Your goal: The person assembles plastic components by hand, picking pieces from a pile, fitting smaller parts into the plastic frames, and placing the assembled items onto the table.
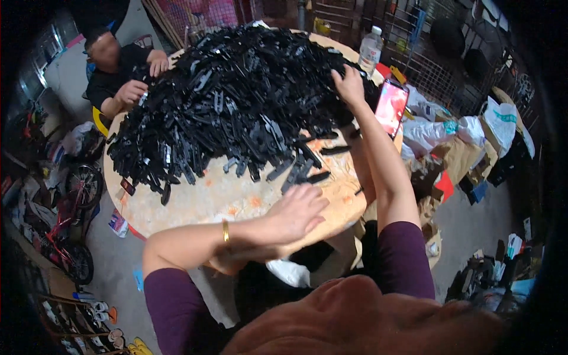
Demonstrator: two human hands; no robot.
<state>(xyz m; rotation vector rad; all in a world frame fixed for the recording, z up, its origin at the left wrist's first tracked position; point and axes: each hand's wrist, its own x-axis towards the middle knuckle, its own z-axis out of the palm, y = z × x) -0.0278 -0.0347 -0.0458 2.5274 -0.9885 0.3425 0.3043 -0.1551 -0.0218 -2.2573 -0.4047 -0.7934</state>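
A large heap of flat, elongated black plastic parts [219, 100] covers most of a round table [177, 207] with a pale, flower-patterned top. At the heap's right side, my right hand [350, 87] reaches over the parts with its fingers apart, close to a clear bottle [370, 50]. My left hand [296, 214] hovers or rests by the near table edge, just below a few loose black parts [305, 171]; its fingers are loosely spread and nothing shows in them. Whether it touches the tabletop I cannot tell. A gold bracelet [226, 232] circles my left wrist.
A phone with a lit screen [391, 108] stands at the table's right edge. Across the heap at far left, another person's hands [131, 93] work at the parts. White bags [438, 135] and cardboard crowd the right side. A red bicycle [65, 228] is on the left.
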